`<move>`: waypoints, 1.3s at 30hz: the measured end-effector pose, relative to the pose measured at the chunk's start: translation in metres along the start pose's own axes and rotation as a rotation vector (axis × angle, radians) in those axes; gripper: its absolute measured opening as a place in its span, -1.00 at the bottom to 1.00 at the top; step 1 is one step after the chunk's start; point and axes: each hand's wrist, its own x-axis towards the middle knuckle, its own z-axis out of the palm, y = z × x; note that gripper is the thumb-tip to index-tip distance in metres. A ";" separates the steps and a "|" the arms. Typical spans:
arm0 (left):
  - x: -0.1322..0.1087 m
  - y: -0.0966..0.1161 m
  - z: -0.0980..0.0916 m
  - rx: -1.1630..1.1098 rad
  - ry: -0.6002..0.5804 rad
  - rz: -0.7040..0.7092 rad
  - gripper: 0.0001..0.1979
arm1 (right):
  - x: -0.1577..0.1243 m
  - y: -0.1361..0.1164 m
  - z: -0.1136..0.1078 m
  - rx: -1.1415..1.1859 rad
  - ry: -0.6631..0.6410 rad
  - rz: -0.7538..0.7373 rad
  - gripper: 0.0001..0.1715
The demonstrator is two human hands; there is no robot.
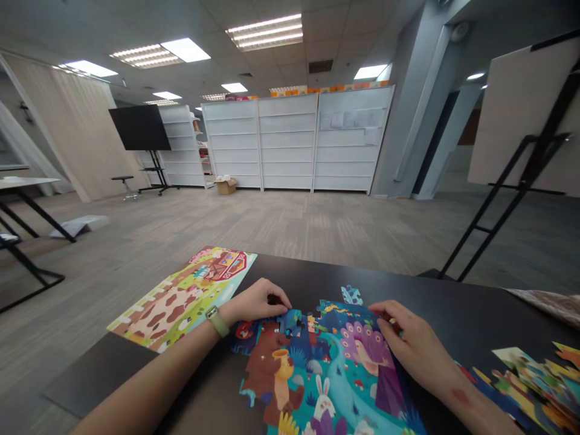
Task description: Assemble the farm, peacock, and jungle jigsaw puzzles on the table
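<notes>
A partly assembled jigsaw puzzle [335,356] lies on the black table, showing a brown bear, a white rabbit and a purple peacock. My left hand [263,300], with a watch on its wrist, pinches thumb and forefinger at a blue puzzle piece [290,323] on the upper left edge. Whether that piece is fully seated I cannot tell. At the upper right corner, my right hand [405,338] has curled fingers, with thumb and forefinger gripping the puzzle's edge. A loose light-blue piece [351,295] lies just beyond the top edge, apart from both hands.
A farm picture sheet [181,302] with a cow lies on the table at left. Several colourful loose pieces [530,386] are heaped at right, near a patterned cloth [550,305]. Beyond the table are carpet, white shelving [287,145], a screen on a stand [140,128] and a whiteboard easel [521,121].
</notes>
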 end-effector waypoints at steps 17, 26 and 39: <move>0.000 -0.006 -0.003 -0.212 0.087 -0.064 -0.69 | 0.000 -0.004 -0.002 -0.016 0.012 -0.017 -0.68; 0.000 -0.030 -0.011 -0.217 0.175 -0.171 -0.80 | -0.001 -0.005 -0.002 -0.015 0.015 -0.021 -0.68; 0.002 -0.031 -0.010 -0.401 0.211 -0.165 -0.50 | -0.001 -0.007 -0.002 0.007 0.004 -0.017 -0.67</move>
